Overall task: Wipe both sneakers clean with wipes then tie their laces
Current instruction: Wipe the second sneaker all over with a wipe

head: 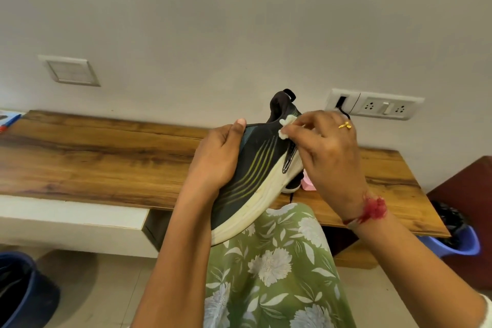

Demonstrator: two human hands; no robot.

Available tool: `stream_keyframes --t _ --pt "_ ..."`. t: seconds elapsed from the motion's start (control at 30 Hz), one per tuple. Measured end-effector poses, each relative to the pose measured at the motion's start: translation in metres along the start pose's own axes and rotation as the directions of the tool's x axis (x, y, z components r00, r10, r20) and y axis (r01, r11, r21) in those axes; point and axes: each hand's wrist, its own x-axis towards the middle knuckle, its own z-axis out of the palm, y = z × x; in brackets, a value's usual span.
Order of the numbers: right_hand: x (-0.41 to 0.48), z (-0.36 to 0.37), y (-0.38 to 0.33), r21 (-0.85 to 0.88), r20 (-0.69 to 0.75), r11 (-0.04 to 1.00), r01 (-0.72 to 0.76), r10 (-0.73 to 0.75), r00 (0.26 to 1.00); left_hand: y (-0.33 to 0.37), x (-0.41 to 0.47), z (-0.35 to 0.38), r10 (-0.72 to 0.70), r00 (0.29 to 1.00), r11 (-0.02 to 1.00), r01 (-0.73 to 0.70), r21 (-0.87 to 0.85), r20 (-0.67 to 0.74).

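Gripping black sneaker [255, 168] in left hand [221, 157], thumb hooked over collar edge; shoe held tilted above wooden surface [106, 157], heel toward 12 o'clock, white sole facing 4 o'clock. Pinching small white wipe [284, 128] between right hand [328, 160] fingers [298, 129], laid against sneaker's side near heel collar. Resting on surface at 3 o'clock of held shoe, mostly hidden: second dark shoe [292, 188], pink item [308, 184]. Socket panel [386, 108] on wall at 1 o'clock.
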Motion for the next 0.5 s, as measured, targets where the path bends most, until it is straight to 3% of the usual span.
stream_keyframes --t 0.13,0.27,0.4,0.5 --pt "-0.008 0.001 -0.015 0.030 0.077 0.989 0.142 -0.144 0.987 -0.002 0.001 -0.001 0.003 1.000 1.000 -0.003 -0.008 0.009" --pt "0.004 0.003 -0.013 0.079 -0.006 0.996 -0.037 0.038 0.999 0.000 0.001 0.001 0.009 1.000 1.000 -0.009 0.010 -0.008" --pt "-0.005 0.005 -0.032 0.108 0.028 0.983 0.149 -0.153 0.988 0.004 0.004 -0.002 0.012 1.000 1.000 -0.012 -0.003 0.009" --pt "0.010 0.002 -0.017 0.053 -0.028 0.997 0.055 -0.053 0.998 0.005 0.006 -0.001 0.013 1.000 1.000 -0.013 -0.020 -0.002"
